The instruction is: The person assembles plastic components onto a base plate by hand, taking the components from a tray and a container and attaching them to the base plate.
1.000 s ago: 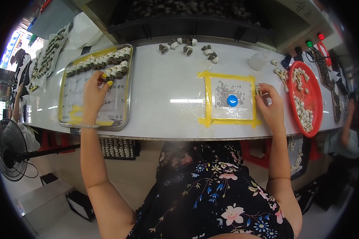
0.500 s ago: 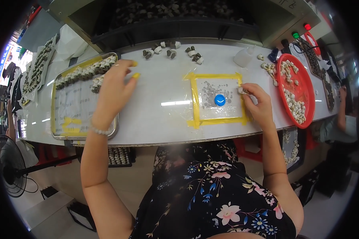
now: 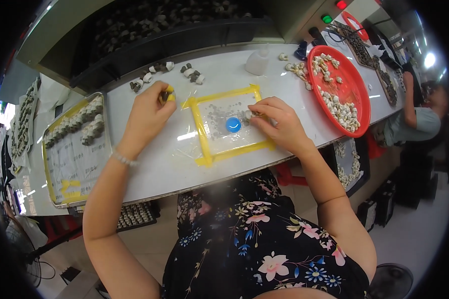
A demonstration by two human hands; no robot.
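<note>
My left hand (image 3: pixel 150 112), with yellow coverings on its fingertips, is closed in a pinch beside small dark-and-white moulded pieces (image 3: pixel 147 77). It seems to grip one such piece, mostly hidden by the fingers. My right hand (image 3: pixel 282 124) pinches a small white moulded piece (image 3: pixel 249 115) just right of a round blue cap (image 3: pixel 233 124). The cap sits on a clear sheet (image 3: pixel 217 142) spotted with grey drops and bordered by yellow tape (image 3: pixel 203 137). More dark-and-white pieces (image 3: pixel 193 74) lie farther back.
On the right, a red oval tray (image 3: pixel 365 107) holds many white pieces. A translucent squeeze bottle (image 3: pixel 257 62) stands behind the taped sheet. At left lies a metal tray (image 3: pixel 52 192) with rows of pieces. A dark bin (image 3: pixel 174 52) spans the back. Another person (image 3: pixel 409 124) is at far right.
My left hand has gone from the rows in the metal tray to the loose pieces, and its fingers have closed. My right hand has brought the white piece closer to the blue cap. The view has turned.
</note>
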